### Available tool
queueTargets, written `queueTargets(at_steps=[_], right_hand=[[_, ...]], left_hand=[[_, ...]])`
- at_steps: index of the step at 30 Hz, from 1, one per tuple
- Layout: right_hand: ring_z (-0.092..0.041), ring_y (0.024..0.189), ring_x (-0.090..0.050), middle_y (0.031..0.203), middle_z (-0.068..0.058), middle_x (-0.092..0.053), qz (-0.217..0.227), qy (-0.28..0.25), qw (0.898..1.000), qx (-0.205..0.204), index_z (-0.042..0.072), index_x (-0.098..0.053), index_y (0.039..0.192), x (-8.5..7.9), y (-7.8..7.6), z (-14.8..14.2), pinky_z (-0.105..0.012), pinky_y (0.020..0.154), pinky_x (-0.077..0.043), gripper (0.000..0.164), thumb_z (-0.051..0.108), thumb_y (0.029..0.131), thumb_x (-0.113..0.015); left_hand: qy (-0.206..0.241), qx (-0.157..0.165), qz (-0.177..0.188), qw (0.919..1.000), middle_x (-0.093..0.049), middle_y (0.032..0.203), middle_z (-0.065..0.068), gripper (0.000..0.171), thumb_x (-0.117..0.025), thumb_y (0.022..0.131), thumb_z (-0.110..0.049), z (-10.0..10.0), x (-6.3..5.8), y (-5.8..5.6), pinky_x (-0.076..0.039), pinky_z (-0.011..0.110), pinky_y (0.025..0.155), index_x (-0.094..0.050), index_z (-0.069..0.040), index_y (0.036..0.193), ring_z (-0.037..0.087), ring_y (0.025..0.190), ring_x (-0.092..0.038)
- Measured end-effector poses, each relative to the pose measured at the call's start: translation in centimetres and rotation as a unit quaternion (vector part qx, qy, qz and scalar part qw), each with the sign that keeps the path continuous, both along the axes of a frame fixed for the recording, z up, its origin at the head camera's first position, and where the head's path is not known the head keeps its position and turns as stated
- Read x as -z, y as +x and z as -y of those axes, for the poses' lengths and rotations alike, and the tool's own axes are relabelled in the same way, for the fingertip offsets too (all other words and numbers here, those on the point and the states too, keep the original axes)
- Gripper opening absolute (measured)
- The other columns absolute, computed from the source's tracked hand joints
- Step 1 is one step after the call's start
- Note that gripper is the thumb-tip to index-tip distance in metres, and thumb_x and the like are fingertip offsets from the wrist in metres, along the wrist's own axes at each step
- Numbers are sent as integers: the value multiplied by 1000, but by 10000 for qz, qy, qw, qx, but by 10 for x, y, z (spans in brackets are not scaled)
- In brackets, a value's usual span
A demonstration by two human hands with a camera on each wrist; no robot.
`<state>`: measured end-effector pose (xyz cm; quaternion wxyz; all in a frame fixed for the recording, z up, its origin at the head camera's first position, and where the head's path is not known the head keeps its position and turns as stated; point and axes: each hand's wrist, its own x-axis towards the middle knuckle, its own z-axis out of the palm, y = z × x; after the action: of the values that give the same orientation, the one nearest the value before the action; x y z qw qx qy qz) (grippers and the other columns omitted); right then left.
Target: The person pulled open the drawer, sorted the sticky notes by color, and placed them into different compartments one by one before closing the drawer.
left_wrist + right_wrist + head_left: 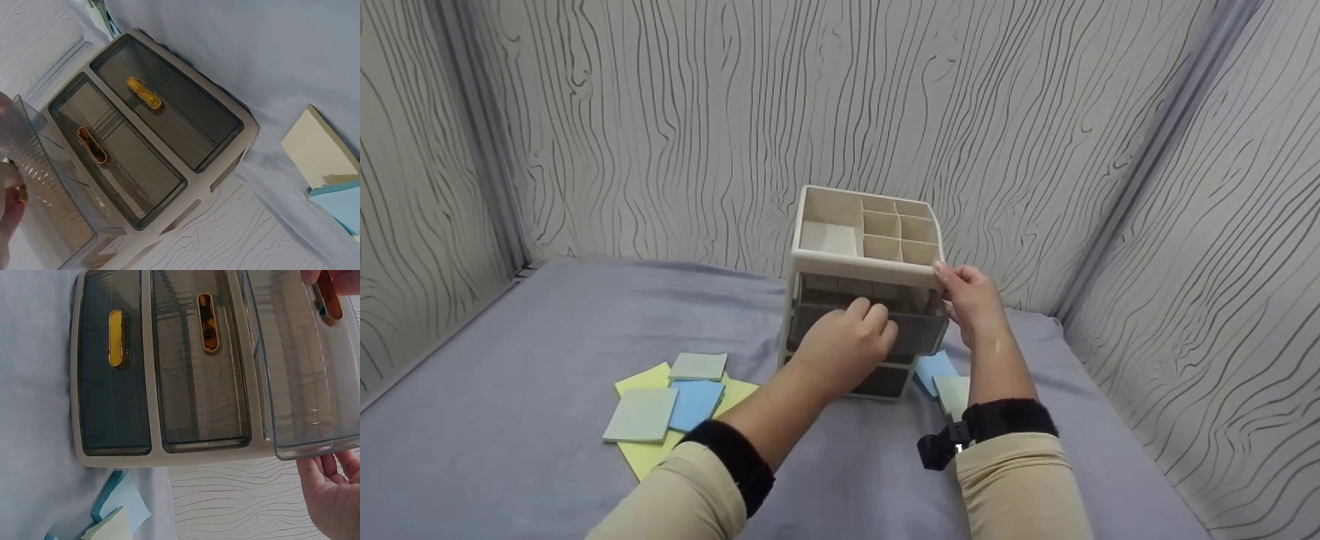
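Observation:
A cream desktop drawer organizer [862, 262] stands upright on the cloth, with an open compartmented top. Its clear top drawer [292, 399] is pulled partly out. My left hand [847, 349] pinches the gold-rimmed handle [331, 304] on that drawer's front. At the upper right corner, my right hand [973, 300] grips the organizer's frame, thumb by the top rim and fingers along the side. Below, the middle drawer [129, 157] and the bottom drawer [180, 107] sit closed, each with its own handle. No contents show in the top drawer.
Left of the organizer lie sticky note pads: a large yellow pad [641, 457] under a blue pad [695, 405] and pale green pads [641, 415]. More pads, one blue [936, 369] and one pale green [952, 394], lie at the right. Patterned walls [660, 112] enclose the grey cloth-covered surface [547, 337].

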<state>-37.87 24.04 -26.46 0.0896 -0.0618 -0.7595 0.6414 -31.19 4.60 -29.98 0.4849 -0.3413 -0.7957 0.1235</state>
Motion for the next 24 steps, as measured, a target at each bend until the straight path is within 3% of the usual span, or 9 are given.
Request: queueTargets(at_steps=[10, 24], right_hand=[[-26, 114, -47, 119, -15, -49, 16, 28, 9999, -102, 7, -51, 99, -1, 2, 1, -40, 101, -35, 30, 35, 90, -56], [-24, 109, -46, 117, -12, -49, -24, 211, 9998, 42, 9, -51, 98, 1, 2, 0, -41, 101, -36, 32, 39, 89, -57]], left_hand=[[118, 151, -102, 9998, -50, 74, 1, 14, -51, 85, -6, 4, 4, 10, -45, 23, 44, -60, -13, 76, 14, 65, -48], [-12, 288, -187, 9994, -51, 74, -1, 16, -51, 87, -9, -4, 4, 38, -44, 22, 44, -63, -15, 78, 12, 65, -49]])
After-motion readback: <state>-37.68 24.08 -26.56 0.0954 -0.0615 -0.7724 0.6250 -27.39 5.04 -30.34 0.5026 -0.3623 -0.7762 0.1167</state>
